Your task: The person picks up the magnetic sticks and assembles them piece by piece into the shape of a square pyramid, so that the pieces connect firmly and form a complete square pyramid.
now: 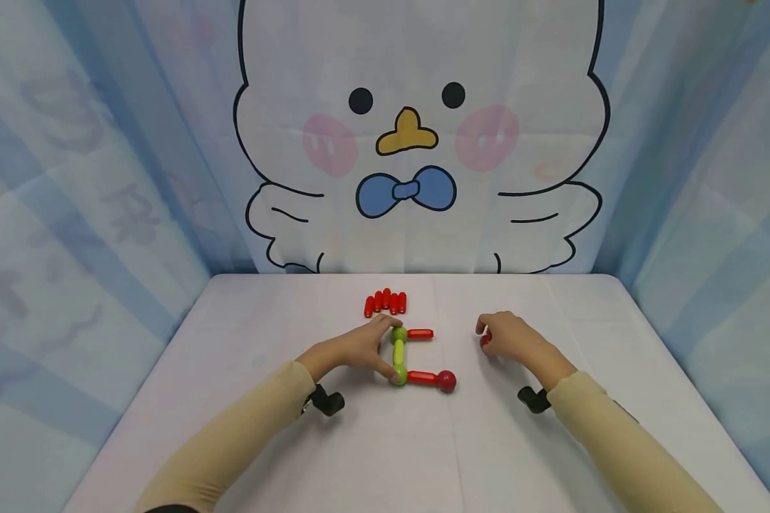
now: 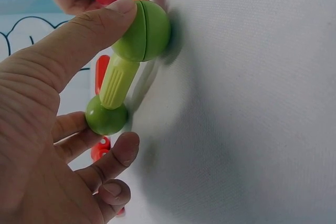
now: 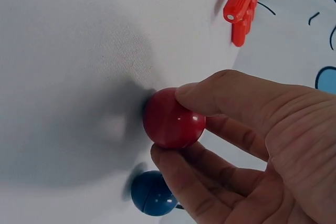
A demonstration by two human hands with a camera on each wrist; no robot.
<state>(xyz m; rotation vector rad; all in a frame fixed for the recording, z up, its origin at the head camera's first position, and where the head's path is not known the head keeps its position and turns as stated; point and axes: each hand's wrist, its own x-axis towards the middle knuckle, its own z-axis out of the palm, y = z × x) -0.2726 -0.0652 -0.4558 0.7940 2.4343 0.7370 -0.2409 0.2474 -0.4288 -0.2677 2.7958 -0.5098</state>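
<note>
My left hand (image 1: 359, 345) spans a C-shaped building of rods and balls. Its thumb lies on the near green ball (image 2: 149, 30) and its fingers reach the far green ball (image 2: 106, 115). A yellow-green rod (image 1: 398, 353) joins these two balls. One red rod (image 1: 420, 333) points right from the far ball, its other end bare. From the near ball another red rod (image 1: 422, 378) runs to a dark red ball (image 1: 446, 381). Off to the right, my right hand (image 1: 513, 338) pinches a loose red ball (image 3: 173, 119) between thumb and fingers, close over the table.
Several red rods (image 1: 394, 303) lie side by side behind the building. A blue ball (image 3: 153, 193) sits beside the right hand's fingers, hidden in the head view. The white table (image 1: 359, 456) ends at a curtain with a cartoon bird (image 1: 417, 235).
</note>
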